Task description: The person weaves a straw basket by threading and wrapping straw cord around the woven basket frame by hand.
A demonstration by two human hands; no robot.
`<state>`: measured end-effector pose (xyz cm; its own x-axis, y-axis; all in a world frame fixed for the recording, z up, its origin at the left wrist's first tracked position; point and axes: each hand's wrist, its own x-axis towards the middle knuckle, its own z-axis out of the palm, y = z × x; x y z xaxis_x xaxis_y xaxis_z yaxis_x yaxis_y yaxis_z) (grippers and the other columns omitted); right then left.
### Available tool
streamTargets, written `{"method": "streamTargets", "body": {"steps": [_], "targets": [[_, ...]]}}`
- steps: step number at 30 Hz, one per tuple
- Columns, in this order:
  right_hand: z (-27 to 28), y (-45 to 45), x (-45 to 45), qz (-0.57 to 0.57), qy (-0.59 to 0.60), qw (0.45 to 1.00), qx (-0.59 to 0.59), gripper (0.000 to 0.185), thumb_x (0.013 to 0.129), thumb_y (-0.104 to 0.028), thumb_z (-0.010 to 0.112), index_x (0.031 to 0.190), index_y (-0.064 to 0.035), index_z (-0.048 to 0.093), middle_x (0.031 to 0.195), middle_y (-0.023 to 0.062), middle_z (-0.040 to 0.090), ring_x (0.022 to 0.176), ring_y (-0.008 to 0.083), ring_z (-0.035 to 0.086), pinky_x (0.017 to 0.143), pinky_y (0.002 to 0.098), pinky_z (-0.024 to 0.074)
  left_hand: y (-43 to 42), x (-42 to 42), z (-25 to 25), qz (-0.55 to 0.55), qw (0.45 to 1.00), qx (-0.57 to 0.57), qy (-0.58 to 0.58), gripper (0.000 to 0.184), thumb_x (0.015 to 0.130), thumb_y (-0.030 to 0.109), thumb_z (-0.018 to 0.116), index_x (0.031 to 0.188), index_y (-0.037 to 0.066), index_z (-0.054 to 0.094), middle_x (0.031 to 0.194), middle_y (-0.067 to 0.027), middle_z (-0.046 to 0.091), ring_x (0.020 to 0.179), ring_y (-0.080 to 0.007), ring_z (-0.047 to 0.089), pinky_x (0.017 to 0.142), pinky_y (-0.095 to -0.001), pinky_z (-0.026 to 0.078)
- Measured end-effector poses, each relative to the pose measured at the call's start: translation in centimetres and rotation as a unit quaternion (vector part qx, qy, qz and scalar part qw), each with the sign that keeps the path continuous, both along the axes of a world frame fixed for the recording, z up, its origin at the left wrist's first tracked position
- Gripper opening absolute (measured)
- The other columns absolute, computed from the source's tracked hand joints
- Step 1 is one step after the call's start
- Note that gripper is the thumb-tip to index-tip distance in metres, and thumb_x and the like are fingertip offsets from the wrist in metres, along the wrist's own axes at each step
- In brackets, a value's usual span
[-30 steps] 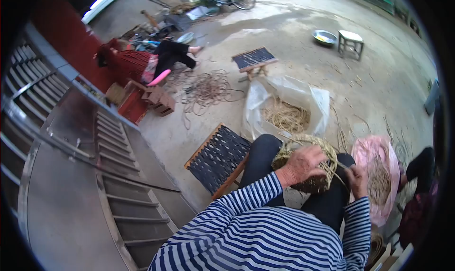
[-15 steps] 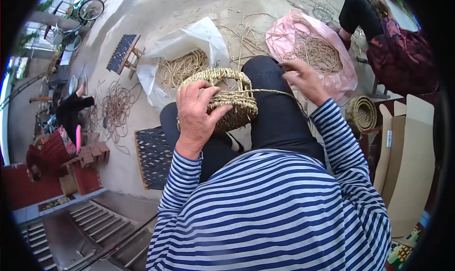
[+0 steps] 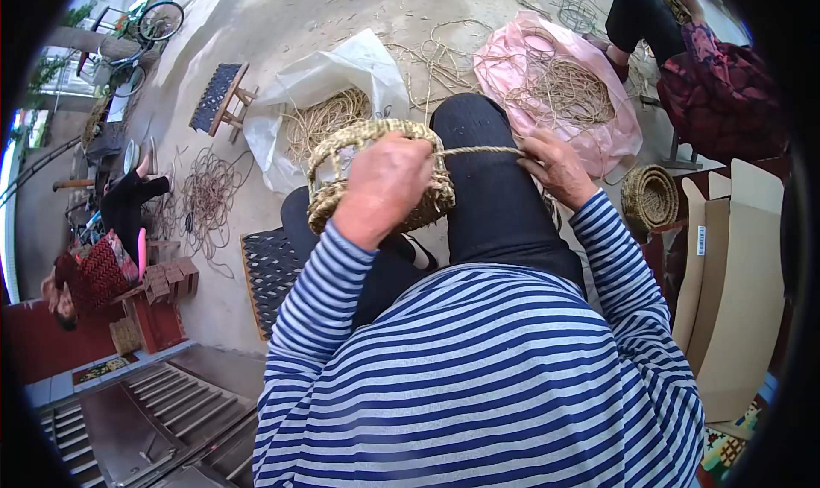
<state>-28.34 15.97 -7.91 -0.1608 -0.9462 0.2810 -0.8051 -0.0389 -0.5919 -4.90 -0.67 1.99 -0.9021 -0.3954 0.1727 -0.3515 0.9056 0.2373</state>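
Closed over the rim of the woven basket (image 3: 437, 193), the left hand (image 3: 384, 183) has its fingers bent, but their tips are hidden. The right hand (image 3: 559, 169) keeps thumb and fingers together on the twisted cord (image 3: 483, 150), which runs nearly straight from the basket across the right thigh.

At the far left, a bicycle (image 3: 160, 20) stands above a person in a dark red top (image 3: 107, 270), who sits with bare feet. To the right of this person, a loose heap of brown strands (image 3: 209, 196) lies on the ground. Next come two seats of black strips: a low stool (image 3: 215, 97) and, nearer to the lap, a wooden-edged seat (image 3: 266, 274). A white plastic bag (image 3: 286, 159) with pale cord inside lies just beyond the basket.

The basket is at the lap, next to the right knee. It is of straw colour, rounded, with a thick wrapped rim. Below this rim there are open spaces between upright ribs, and then a dense, rough band, darker in places.

Farther right, a pink plastic bag (image 3: 498, 70) holds more pale cord. A round coiled basket (image 3: 636, 199) lies near tall cardboard pieces (image 3: 741, 274), and above them another person (image 3: 722, 108) in patterned dark red sits.
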Motion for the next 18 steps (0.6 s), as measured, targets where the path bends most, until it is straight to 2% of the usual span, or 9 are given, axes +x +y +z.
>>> {"method": "streamTargets", "body": {"steps": [2,5,6,8,10,11,14,17,18], "targets": [[-2.5,1.8,-1.4,-0.071,0.027,0.997,0.000,0.014,0.081,-0.007,0.065,0.090,-0.0017,0.056,0.088,0.0150,0.052,0.084,0.0346,0.055,0.073,0.0418,0.0446,-0.6,1.5,1.6,0.026,0.997,0.042,0.066,0.014,0.083,0.018,0.064,0.079,0.005,0.066,0.070,-0.0136,0.059,0.068,-0.0305,0.062,0.061,-0.0396,0.050],[-8.5,5.0,-4.4,-0.150,0.006,0.987,0.049,0.012,0.081,-0.003,0.062,0.091,-0.0011,0.057,0.090,0.0170,0.052,0.088,0.0356,0.055,0.074,0.0419,0.0454,-2.2,5.2,2.6,0.064,0.954,0.220,0.194,0.012,0.083,0.009,0.068,0.092,0.000,0.069,0.077,-0.0102,0.062,0.066,-0.0214,0.059,0.061,-0.0307,0.047],[-10.7,5.9,-5.1,-0.173,0.003,0.984,0.045,0.012,0.080,-0.003,0.062,0.091,-0.0009,0.057,0.090,0.0173,0.052,0.088,0.0366,0.055,0.074,0.0416,0.0458,-2.3,6.3,2.6,0.081,0.932,0.281,0.215,0.013,0.085,0.005,0.067,0.095,-0.002,0.068,0.079,-0.0064,0.063,0.069,-0.0141,0.058,0.063,-0.0261,0.045],[-14.5,7.4,-6.6,-0.186,0.013,0.977,0.107,0.011,0.080,-0.003,0.064,0.088,0.0005,0.057,0.085,0.0154,0.054,0.083,0.0338,0.058,0.074,0.0400,0.0475,-2.0,7.7,0.5,0.114,0.898,0.311,0.290,0.012,0.087,0.005,0.066,0.096,-0.003,0.068,0.080,-0.0030,0.062,0.071,-0.0100,0.057,0.063,-0.0244,0.045],[-15.7,6.9,-7.4,-0.182,-0.082,0.962,0.189,0.013,0.081,-0.007,0.067,0.085,0.0021,0.058,0.082,0.0134,0.057,0.078,0.0281,0.061,0.073,0.0374,0.0489,-1.3,8.6,-1.2,0.157,0.872,0.341,0.313,0.011,0.089,0.004,0.065,0.097,-0.003,0.067,0.081,-0.0004,0.062,0.073,-0.0061,0.055,0.067,-0.0212,0.044],[-16.3,6.2,-7.8,-0.187,-0.087,0.970,0.130,0.017,0.082,-0.011,0.068,0.089,0.0026,0.062,0.084,0.0130,0.062,0.078,0.0220,0.062,0.074,0.0325,0.0493,-1.2,9.0,-2.0,0.181,0.862,0.340,0.328,0.011,0.090,0.005,0.065,0.097,-0.002,0.068,0.082,0.0005,0.062,0.074,-0.0054,0.055,0.068,-0.0204,0.044],[-8.7,-1.1,-6.7,-0.288,-0.260,0.921,-0.025,0.018,0.088,-0.015,0.067,0.091,0.0027,0.069,0.085,0.0087,0.068,0.077,0.0117,0.061,0.072,0.0281,0.0491,-1.4,9.9,-3.5,0.199,0.820,0.384,0.374,0.015,0.094,0.010,0.063,0.101,-0.003,0.065,0.081,0.0021,0.062,0.075,-0.0046,0.054,0.069,-0.0192,0.044],[2.7,-10.7,-7.4,-0.248,-0.364,0.870,-0.224,0.028,0.092,-0.019,0.065,0.101,0.0072,0.068,0.091,0.0093,0.070,0.084,0.0144,0.065,0.079,0.0251,0.0507,-1.7,10.4,-4.1,0.202,0.811,0.386,0.392,0.019,0.097,0.015,0.060,0.105,-0.002,0.060,0.080,0.0016,0.062,0.074,-0.0045,0.054,0.070,-0.0190,0.044],[6.8,-13.2,-7.0,-0.185,-0.376,0.867,-0.271,0.029,0.096,-0.015,0.059,0.116,0.0053,0.062,0.106,0.0121,0.068,0.098,0.0183,0.065,0.091,0.0289,0.0514,-1.9,10.4,-4.3,0.196,0.809,0.388,0.396,0.019,0.097,0.016,0.059,0.105,-0.002,0.060,0.080,0.0014,0.061,0.074,-0.0045,0.053,0.070,-0.0190,0.044]]}}
